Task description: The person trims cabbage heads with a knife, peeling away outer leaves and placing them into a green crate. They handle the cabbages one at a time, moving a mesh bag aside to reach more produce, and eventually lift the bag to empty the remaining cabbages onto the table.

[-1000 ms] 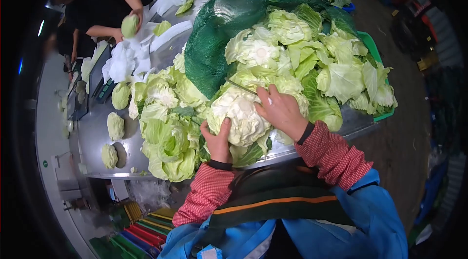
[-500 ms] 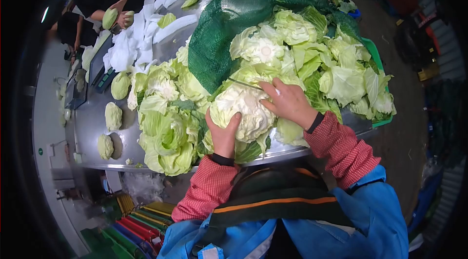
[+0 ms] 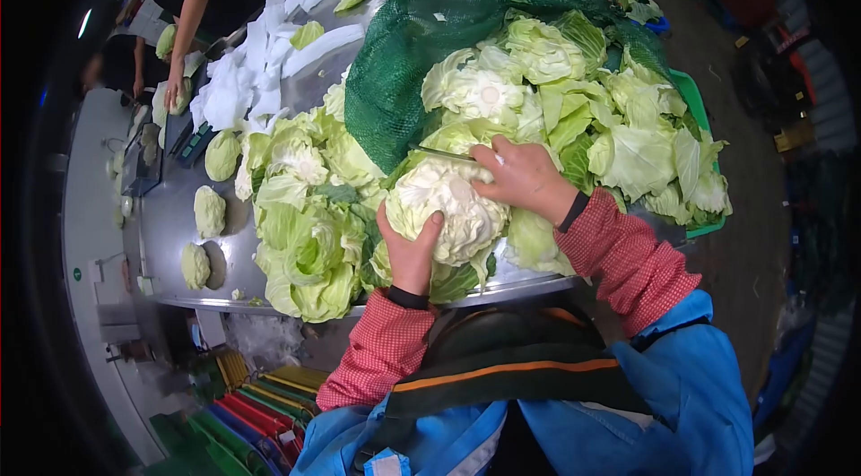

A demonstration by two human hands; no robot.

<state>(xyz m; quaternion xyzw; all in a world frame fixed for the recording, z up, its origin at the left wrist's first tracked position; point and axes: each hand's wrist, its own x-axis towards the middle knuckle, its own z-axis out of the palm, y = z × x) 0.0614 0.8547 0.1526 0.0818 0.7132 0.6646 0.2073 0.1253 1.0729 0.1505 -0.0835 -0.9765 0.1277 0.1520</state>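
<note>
A pale, partly trimmed cabbage [image 3: 453,214] lies near the front edge of the metal table. My left hand [image 3: 411,247] is wrapped against its left and near side, thumb on top. My right hand [image 3: 520,176] grips a thin knife [image 3: 441,153], its blade pointing left over the cabbage's far side. The knife's handle is hidden in the fingers. Loose leaves [image 3: 314,252] are heaped left of my left hand, and more cabbages and leaves [image 3: 628,153] lie beyond my right hand. Green netting [image 3: 395,73] is spread behind the held cabbage.
Three small cabbages [image 3: 210,212] stand in a row on the table [image 3: 170,252] at left. White foam netting [image 3: 242,82] lies farther back, near a scale [image 3: 190,146]. Another person's arm [image 3: 188,32] reaches in at upper left. A green crate [image 3: 695,104] holds leaves at right.
My right hand and the knife have shifted slightly left and away from me. The other person's hand has moved down to a cabbage by the scale. My left hand has barely moved.
</note>
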